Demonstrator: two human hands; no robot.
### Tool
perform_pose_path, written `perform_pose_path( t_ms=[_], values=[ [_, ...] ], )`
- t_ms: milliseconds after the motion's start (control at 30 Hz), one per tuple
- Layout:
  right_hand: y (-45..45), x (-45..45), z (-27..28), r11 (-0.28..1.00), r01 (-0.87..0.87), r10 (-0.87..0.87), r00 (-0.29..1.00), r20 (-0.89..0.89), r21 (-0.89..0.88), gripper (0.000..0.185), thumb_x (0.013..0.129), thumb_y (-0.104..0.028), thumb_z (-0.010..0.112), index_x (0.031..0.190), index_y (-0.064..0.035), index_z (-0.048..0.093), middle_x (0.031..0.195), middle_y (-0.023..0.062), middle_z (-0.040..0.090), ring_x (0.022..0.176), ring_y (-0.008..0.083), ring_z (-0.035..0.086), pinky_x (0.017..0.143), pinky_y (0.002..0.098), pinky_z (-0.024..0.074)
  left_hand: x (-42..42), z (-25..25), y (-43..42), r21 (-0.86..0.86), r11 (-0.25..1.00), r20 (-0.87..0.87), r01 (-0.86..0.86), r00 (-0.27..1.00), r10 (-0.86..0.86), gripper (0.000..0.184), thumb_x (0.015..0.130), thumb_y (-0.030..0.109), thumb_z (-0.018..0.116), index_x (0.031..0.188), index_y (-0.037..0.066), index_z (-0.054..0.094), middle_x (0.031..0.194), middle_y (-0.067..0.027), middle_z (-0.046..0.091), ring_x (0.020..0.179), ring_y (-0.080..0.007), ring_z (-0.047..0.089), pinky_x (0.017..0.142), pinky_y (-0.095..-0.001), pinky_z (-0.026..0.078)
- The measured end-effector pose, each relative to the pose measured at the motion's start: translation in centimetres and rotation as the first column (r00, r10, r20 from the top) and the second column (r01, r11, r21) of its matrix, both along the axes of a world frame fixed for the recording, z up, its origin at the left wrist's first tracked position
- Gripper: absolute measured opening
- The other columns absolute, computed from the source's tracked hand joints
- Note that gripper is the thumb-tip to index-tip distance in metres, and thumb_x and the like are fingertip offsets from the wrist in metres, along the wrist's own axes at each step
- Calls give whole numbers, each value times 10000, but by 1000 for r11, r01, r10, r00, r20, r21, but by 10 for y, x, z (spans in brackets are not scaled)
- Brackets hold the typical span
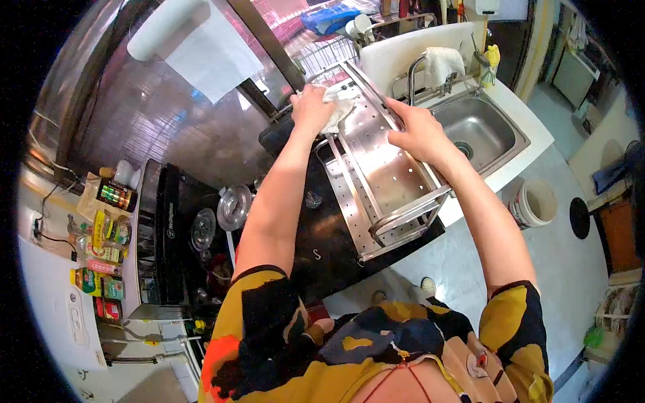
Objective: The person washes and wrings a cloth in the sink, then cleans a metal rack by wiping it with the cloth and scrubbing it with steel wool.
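Observation:
A perforated stainless steel rack [383, 158] with tube rails lies on the black countertop [306, 235]. At its far left end, my left hand [314, 111] is closed on a crumpled white cloth [341, 113], pressed near the rack's edge. My right hand [420, 134] grips the rack's right side rail, thumb over the metal and the other fingers partly hidden beyond the rail. A small metal S-hook [316, 255] lies on the counter, left of the rack's near end.
Right of the rack is a steel sink [484, 127] with a curved faucet [413, 74] and a draped cloth [443, 66]. Glass lids [235, 207] stand at left near bottles [101, 252]. A paper roll [168, 30] hangs above; a white bucket [534, 203] is on the floor.

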State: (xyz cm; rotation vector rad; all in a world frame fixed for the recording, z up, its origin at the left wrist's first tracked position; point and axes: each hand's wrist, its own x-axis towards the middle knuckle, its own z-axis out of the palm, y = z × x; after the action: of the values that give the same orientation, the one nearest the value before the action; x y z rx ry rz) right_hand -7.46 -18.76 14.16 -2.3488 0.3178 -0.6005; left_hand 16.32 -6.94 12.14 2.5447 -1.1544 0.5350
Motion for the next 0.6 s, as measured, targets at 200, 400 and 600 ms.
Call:
perform_pose_path(
  t_ms=[200, 400, 600],
  values=[
    [2, 1, 3, 997, 55, -59, 996, -71, -59, 508, 704, -243, 576, 1193, -115, 523, 893, 163, 654, 858, 358, 620, 762, 462, 488, -57, 21, 19, 274, 950, -92, 149, 987, -129, 374, 697, 337, 612, 972, 87, 654, 1044, -88, 584, 1052, -359, 458, 873, -467, 452],
    [4, -1, 8, 994, 76, -85, 988, -126, -79, 478, 725, -259, 585, 1175, -108, 529, 906, 148, 659, 880, 343, 625, 773, 457, 488, -85, 29, 64, -165, 915, -464, 367, 790, -400, 329, 781, 283, 606, 986, 26, 619, 926, -92, 617, 927, -228, 543, 776, -351, 470],
    [9, -10, 14, 908, 105, -103, 994, 27, -406, 522, 745, -253, 628, 1218, -57, 527, 1170, 138, 536, 1025, 321, 536, 875, 427, 431, -102, 30, 100, -803, 584, -591, -117, 283, -755, 279, 944, 209, 496, 1121, -2, 538, 1020, -50, 602, 928, -121, 558, 836, -271, 432]
  ],
)
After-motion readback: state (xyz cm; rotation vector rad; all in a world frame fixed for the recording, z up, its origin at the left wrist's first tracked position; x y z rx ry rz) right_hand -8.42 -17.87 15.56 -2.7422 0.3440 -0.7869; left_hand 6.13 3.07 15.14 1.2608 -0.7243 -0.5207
